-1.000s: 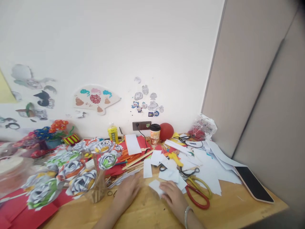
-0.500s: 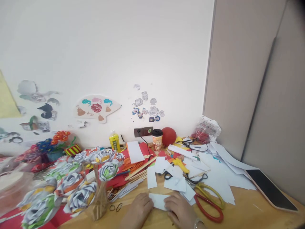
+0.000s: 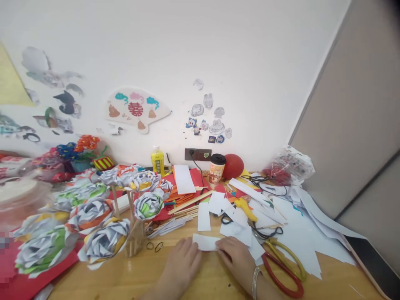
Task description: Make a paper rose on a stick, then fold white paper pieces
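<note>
A small white paper piece [image 3: 204, 242] lies flat near the table's front, between both hands. My left hand [image 3: 184, 260] presses its left end with the fingers close together. At its right end, my right hand [image 3: 236, 256], with a bangle on the wrist, pinches the edge between thumb and fingers. Just behind the piece are other white paper cards [image 3: 204, 216]. To the right of my right hand rest scissors [image 3: 283, 277] with red and yellow handles, their blades largely hidden.
Folded paper flowers [image 3: 104, 239] crowd the left side, near a small wooden-stick holder [image 3: 135, 241]. Wooden sticks [image 3: 187, 208], a yellow glue gun [image 3: 246, 209], a lidded cup [image 3: 217, 171], a yellow bottle [image 3: 157, 160] and a red balloon [image 3: 233, 166] stand or lie behind. A tablet-like device [image 3: 373, 262] lies right.
My view has tipped downward, so the table and wall items sit higher in the picture. The paper between my hands now shows as a narrower strip. Both hands stay at its ends.
</note>
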The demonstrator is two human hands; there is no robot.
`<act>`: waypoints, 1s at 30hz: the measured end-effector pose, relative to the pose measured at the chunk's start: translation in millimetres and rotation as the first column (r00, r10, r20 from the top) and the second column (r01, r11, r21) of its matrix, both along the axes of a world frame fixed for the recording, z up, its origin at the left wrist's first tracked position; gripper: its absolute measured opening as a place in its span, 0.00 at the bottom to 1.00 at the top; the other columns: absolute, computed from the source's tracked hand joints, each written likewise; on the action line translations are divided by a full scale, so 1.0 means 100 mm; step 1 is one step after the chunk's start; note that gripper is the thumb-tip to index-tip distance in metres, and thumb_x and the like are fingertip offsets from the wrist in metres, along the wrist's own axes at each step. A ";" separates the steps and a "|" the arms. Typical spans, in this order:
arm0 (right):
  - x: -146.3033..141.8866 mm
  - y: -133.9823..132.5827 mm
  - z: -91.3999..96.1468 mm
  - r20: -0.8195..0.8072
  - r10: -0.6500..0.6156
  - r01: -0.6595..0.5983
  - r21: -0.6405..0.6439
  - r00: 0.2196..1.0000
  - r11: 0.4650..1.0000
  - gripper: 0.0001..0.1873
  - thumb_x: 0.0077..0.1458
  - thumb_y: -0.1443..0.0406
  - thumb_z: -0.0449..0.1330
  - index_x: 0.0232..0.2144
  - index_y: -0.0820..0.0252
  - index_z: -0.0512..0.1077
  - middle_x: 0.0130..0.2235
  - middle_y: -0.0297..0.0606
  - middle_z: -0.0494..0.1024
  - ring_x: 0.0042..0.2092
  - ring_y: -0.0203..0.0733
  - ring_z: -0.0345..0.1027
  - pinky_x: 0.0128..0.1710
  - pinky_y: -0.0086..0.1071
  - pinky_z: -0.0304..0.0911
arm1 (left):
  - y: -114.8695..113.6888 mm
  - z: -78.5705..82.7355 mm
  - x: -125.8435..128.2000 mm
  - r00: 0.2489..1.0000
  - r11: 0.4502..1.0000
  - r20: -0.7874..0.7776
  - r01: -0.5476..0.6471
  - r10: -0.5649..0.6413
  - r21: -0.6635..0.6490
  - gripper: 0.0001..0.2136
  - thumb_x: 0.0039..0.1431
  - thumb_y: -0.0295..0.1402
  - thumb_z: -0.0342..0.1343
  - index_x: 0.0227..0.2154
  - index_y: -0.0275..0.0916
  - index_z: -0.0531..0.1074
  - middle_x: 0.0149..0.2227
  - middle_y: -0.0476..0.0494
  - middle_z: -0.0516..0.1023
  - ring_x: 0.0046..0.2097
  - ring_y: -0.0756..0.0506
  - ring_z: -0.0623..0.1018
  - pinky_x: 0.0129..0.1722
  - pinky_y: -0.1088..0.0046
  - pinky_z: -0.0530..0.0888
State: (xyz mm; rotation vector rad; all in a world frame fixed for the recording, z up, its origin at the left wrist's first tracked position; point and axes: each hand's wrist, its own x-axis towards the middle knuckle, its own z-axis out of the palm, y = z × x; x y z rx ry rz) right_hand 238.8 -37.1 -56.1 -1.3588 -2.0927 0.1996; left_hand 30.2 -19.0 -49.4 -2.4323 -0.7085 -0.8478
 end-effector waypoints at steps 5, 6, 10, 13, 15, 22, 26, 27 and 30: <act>-0.05 0.14 0.05 -0.009 0.057 -0.057 0.003 0.998 0.998 0.10 0.56 0.69 0.49 0.28 0.60 0.71 0.30 0.39 0.75 0.34 0.40 0.67 0.36 0.32 0.62 | -0.20 -0.21 0.12 0.996 1.000 -0.086 0.007 -0.006 0.007 0.10 0.59 0.28 0.46 0.36 0.33 0.72 0.41 0.36 0.76 0.48 0.38 0.71 0.48 0.59 0.66; -0.04 0.16 0.05 -0.022 0.049 -0.049 -0.013 0.999 0.999 0.10 0.55 0.68 0.50 0.28 0.60 0.70 0.29 0.38 0.75 0.33 0.40 0.67 0.35 0.32 0.61 | -0.19 -0.23 0.14 0.997 1.000 -0.082 -0.015 0.015 -0.002 0.10 0.59 0.29 0.47 0.37 0.32 0.72 0.43 0.35 0.76 0.50 0.37 0.70 0.49 0.59 0.65; -0.03 0.24 0.04 -0.089 0.001 -0.008 -0.075 0.996 0.997 0.09 0.56 0.65 0.51 0.27 0.60 0.69 0.28 0.37 0.74 0.32 0.40 0.66 0.32 0.32 0.61 | -0.11 -0.24 0.15 0.999 0.999 -0.022 -0.043 0.043 -0.009 0.11 0.57 0.32 0.48 0.39 0.32 0.71 0.47 0.34 0.74 0.54 0.36 0.68 0.52 0.57 0.63; -0.04 0.28 0.00 -0.133 0.017 -0.026 -0.066 0.991 0.997 0.08 0.57 0.66 0.50 0.32 0.59 0.69 0.33 0.38 0.75 0.36 0.41 0.67 0.37 0.34 0.62 | -0.05 -0.19 0.10 0.997 0.998 -0.064 -0.034 0.031 -0.050 0.13 0.57 0.34 0.48 0.42 0.34 0.70 0.49 0.36 0.73 0.54 0.36 0.68 0.52 0.59 0.65; -0.06 0.29 -0.03 -0.129 0.039 -0.046 -0.050 0.991 0.998 0.07 0.57 0.67 0.50 0.34 0.59 0.68 0.35 0.39 0.75 0.39 0.42 0.67 0.41 0.36 0.62 | -0.02 -0.16 0.06 0.994 0.995 -0.113 -0.017 0.006 -0.102 0.15 0.58 0.35 0.48 0.45 0.34 0.69 0.52 0.37 0.71 0.55 0.37 0.67 0.51 0.61 0.67; -0.05 0.30 -0.06 -0.028 0.063 -0.064 -0.046 0.998 0.997 0.09 0.58 0.70 0.48 0.37 0.57 0.66 0.37 0.39 0.73 0.39 0.45 0.65 0.40 0.40 0.63 | 0.01 -0.13 0.02 0.976 0.947 -0.209 -0.017 -0.054 -0.322 0.20 0.55 0.32 0.50 0.51 0.31 0.65 0.55 0.33 0.67 0.57 0.35 0.65 0.52 0.59 0.67; -0.06 0.29 -0.06 0.009 0.062 -0.061 -0.041 0.998 0.997 0.09 0.58 0.70 0.48 0.38 0.57 0.66 0.37 0.40 0.72 0.39 0.45 0.64 0.38 0.41 0.63 | -0.01 -0.10 0.02 0.972 0.912 -0.221 -0.021 -0.077 -0.409 0.23 0.53 0.30 0.51 0.53 0.30 0.62 0.58 0.32 0.64 0.59 0.34 0.62 0.54 0.57 0.65; -0.06 0.28 -0.06 0.016 0.061 -0.060 -0.044 0.998 0.997 0.09 0.58 0.70 0.48 0.38 0.57 0.66 0.37 0.41 0.71 0.39 0.46 0.64 0.38 0.41 0.63 | -0.01 -0.10 0.01 0.972 0.904 -0.221 -0.022 -0.081 -0.426 0.24 0.53 0.30 0.51 0.54 0.30 0.61 0.58 0.32 0.63 0.59 0.34 0.61 0.55 0.57 0.64; -0.08 0.28 -0.06 0.032 0.057 -0.056 -0.041 0.998 0.998 0.10 0.58 0.71 0.48 0.38 0.58 0.67 0.38 0.41 0.71 0.39 0.46 0.64 0.39 0.41 0.63 | -0.01 -0.11 0.01 0.967 0.890 -0.236 -0.027 -0.091 -0.455 0.26 0.53 0.30 0.51 0.56 0.28 0.58 0.59 0.31 0.60 0.60 0.33 0.59 0.55 0.56 0.64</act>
